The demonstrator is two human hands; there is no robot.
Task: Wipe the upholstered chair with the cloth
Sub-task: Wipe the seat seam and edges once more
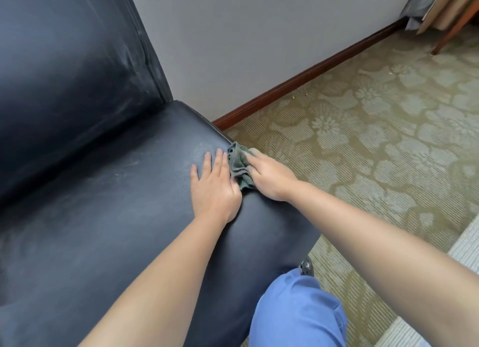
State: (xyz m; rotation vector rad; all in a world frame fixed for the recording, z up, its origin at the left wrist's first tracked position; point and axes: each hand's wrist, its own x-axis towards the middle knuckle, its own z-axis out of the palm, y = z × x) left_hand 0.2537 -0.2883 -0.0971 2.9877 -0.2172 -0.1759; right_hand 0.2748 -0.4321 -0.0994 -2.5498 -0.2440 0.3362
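The upholstered chair (103, 217) is dark navy leather and fills the left half of the view, its backrest rising at the upper left. A bunched grey-green cloth (239, 165) lies on the right side edge of the seat. My right hand (269, 177) grips the cloth and presses it against that edge, with its fingertips hidden over the side. My left hand (215, 188) rests flat on the seat just left of the cloth, fingers straight and spread, holding nothing.
A grey wall (259, 35) with a dark wooden skirting board (311, 73) runs behind the chair. Patterned olive carpet (375, 139) covers the floor on the right. A wooden furniture leg (451, 33) stands at the top right. My blue-trousered knee (298, 310) is at the bottom.
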